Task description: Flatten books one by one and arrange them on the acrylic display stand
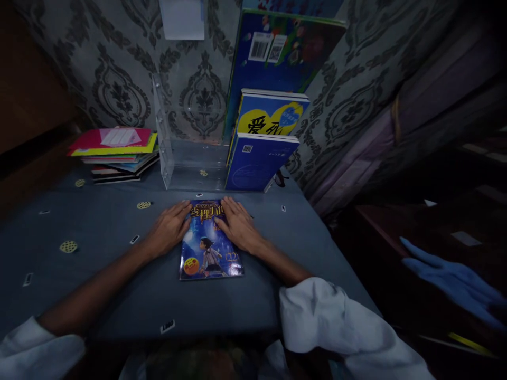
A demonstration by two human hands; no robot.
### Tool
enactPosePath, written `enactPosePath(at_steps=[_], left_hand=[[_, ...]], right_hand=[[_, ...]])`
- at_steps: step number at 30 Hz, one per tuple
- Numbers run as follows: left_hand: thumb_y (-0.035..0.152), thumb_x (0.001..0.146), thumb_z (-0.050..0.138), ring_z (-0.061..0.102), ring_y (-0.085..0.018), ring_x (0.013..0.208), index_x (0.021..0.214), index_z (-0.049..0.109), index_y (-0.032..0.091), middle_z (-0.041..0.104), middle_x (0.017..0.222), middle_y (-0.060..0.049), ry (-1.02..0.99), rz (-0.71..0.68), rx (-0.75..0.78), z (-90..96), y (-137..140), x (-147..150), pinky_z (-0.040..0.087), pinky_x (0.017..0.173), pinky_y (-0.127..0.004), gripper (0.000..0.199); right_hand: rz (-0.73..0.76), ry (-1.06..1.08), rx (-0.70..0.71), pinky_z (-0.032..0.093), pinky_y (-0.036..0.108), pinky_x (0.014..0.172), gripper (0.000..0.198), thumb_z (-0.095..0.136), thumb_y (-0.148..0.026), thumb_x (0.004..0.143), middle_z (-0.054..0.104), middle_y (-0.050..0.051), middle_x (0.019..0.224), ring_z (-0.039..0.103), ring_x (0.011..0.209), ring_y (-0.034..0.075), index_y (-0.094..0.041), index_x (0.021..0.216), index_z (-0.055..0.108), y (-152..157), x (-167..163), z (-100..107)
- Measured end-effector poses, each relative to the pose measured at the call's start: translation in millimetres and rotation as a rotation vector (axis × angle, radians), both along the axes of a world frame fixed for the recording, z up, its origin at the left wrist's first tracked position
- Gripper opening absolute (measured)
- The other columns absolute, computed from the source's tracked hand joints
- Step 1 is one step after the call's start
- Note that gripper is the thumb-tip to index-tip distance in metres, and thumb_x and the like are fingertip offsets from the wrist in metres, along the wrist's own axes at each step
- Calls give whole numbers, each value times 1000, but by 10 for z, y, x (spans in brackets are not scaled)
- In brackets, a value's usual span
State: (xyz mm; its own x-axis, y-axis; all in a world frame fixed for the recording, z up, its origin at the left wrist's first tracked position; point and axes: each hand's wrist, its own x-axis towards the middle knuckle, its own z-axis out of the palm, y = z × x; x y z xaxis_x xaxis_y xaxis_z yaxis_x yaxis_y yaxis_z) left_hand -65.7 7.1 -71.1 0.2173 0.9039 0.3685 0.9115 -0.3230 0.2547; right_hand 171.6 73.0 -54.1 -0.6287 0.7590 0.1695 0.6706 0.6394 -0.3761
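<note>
A blue paperback book (212,248) lies face up on the table, its cover showing a cartoon child, yellow Chinese lettering and the number 22. Along its upper left edge rests my left hand (170,227), palm down, fingers stretched out and thumb towards the cover. My right hand (240,224) lies flat over the book's upper right edge, with its thumb on the cover. Neither hand lifts the book. Just beyond is a clear acrylic book rack (162,137), with a blue book (263,163) and a yellow-and-blue book (273,113) upright on its right side.
A stack of books (119,158) sits at the back left of the grey table (134,301). Behind the rack rises a tall picture book (289,53) against the patterned wall. To the right of the table, a blue glove (451,277) shows over a dark surface.
</note>
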Motion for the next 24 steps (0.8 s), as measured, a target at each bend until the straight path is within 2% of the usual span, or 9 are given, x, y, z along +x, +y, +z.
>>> enactPosePath(at_steps=[5, 11, 18, 24], left_hand=[[35, 101, 33, 51, -31, 136, 140, 53, 12, 53, 147, -16, 28, -4, -30, 21, 0, 9, 41, 113, -54, 49], [39, 101, 32, 47, -27, 140, 141, 52, 10, 52, 149, -16, -4, -36, -45, 25, 16, -17, 38, 117, -49, 52], [44, 101, 30, 33, -26, 148, 147, 45, 12, 41, 157, -13, 69, -61, -176, 112, 84, -36, 27, 122, -49, 58], [43, 103, 29, 30, -24, 150, 151, 41, 16, 36, 159, -10, 123, -198, -237, 218, 224, 86, 25, 122, -48, 56]], right_hand=[[20, 84, -38, 30, 51, 121, 61, 41, -44, 100, 38, 22, 157, 35, 148, 29, -7, 149, 43, 49, 87, -60], [89, 210, -73, 32, 47, 121, 57, 40, -41, 101, 42, 20, 155, 38, 146, 26, -7, 147, 46, 181, 185, -147], [100, 357, -163, 37, 52, 117, 54, 36, -50, 102, 53, 12, 149, 49, 139, 26, -22, 147, 48, 328, 273, -192], [111, 427, -268, 36, 51, 118, 64, 30, -59, 101, 56, 12, 147, 51, 137, 26, -20, 150, 44, 389, 287, -143]])
